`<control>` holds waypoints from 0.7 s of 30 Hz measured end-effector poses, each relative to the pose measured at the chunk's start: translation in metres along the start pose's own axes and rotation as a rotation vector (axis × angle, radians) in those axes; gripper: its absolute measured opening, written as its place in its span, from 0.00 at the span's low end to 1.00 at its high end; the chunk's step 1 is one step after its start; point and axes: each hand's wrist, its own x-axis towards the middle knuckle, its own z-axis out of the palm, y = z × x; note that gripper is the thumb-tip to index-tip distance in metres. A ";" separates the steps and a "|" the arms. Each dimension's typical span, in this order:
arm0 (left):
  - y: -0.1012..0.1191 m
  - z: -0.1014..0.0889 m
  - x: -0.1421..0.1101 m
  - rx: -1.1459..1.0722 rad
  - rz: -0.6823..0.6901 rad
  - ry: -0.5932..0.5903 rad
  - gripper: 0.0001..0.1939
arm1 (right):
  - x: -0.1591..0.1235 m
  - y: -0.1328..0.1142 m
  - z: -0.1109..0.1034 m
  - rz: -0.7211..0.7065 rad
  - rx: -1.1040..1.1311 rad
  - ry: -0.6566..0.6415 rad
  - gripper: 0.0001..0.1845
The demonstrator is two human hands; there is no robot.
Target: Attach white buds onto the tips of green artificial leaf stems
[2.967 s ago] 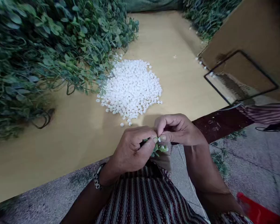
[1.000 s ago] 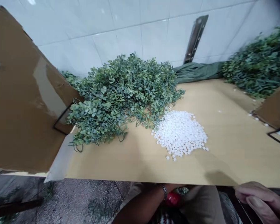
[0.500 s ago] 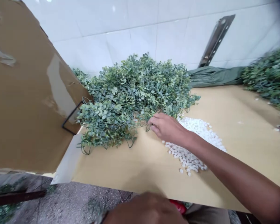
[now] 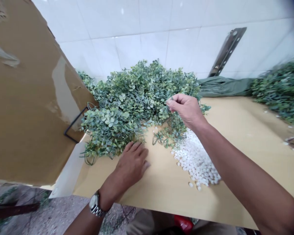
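Sprig-pulling without dragging the whole pile

Cardboard box flap [image 4: 26, 107] sits far left, then the big heap of fake greenery [image 4: 134, 101] on the tan tabletop [image 4: 247, 153]. The left hand [image 4: 132, 164] lies flat, fingers spread, pressing the table right at the heap's front edge. The right hand [image 4: 185, 107] is raised over the pile, fingertips pinched on one sprig [image 4: 169, 133] that dangles down toward the white beads [image 4: 198, 163]. My take: keep that flat hand pinning the neighbours, lift straight up and slow so the wire stems don't snag, and steer clear of scattering the beads. More greenery [image 4: 281, 88] sits far right.
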 end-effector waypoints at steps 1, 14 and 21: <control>0.003 -0.002 -0.001 -0.011 -0.001 0.065 0.11 | -0.002 -0.002 -0.005 0.016 0.111 0.040 0.12; 0.097 0.002 0.018 -2.109 -0.560 0.129 0.21 | -0.173 -0.044 -0.041 -1.040 -0.819 -0.479 0.09; 0.122 0.007 0.012 -2.073 -0.667 -0.067 0.19 | -0.215 -0.040 -0.052 -0.932 -0.965 -0.547 0.13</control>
